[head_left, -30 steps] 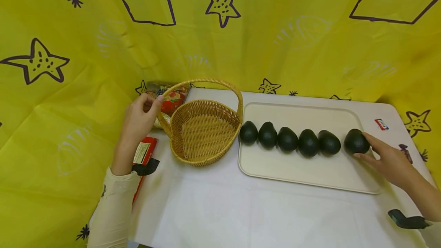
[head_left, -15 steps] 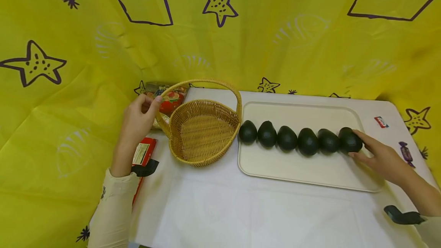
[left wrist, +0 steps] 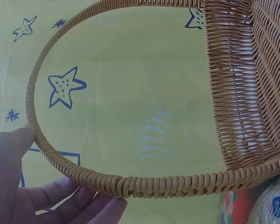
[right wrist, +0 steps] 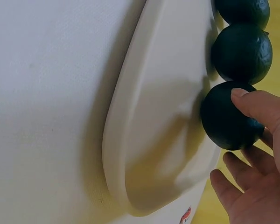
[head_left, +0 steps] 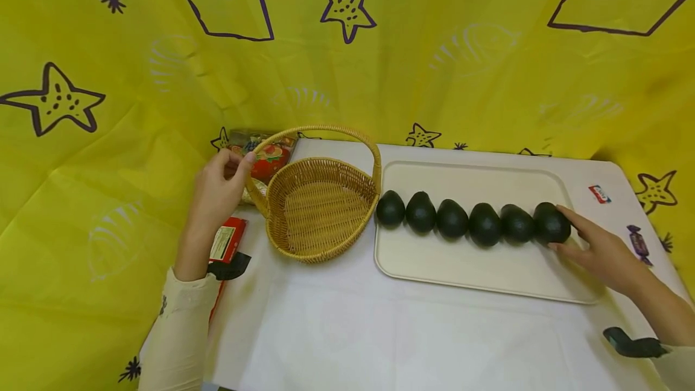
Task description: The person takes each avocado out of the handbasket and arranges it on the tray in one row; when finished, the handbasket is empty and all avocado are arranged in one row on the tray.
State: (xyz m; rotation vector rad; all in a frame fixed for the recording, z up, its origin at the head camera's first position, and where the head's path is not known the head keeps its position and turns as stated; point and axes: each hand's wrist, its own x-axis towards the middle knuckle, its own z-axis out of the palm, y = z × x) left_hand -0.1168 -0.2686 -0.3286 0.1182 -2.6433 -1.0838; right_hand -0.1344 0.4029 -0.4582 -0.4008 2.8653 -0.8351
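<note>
A heart-shaped wicker basket (head_left: 320, 216) with a tall arched handle (head_left: 326, 129) stands left of the tray. My left hand (head_left: 217, 192) holds the side of that handle; in the left wrist view the thumb lies on one side of the handle (left wrist: 144, 185) and the fingertips on the other. Several dark green avocados form a row across the cream tray (head_left: 461, 273). At the row's right end, my right hand (head_left: 602, 252) grips an avocado (head_left: 551, 224) between thumb and fingers. It touches its neighbouring avocado (head_left: 517, 224). Nothing lies in the basket.
Behind the left hand are a red patterned package (head_left: 271, 162) and a gold-coloured wrapped item (head_left: 256, 190). A red box (head_left: 228, 240) lies by the left forearm. Right of the tray sit a small red-and-white packet (head_left: 599, 193) and a purple wrapped candy (head_left: 639, 245).
The right hand has moved left with its avocado, closing the gap to the row; over the last half second it has stayed there. The left hand and basket keep their place.
</note>
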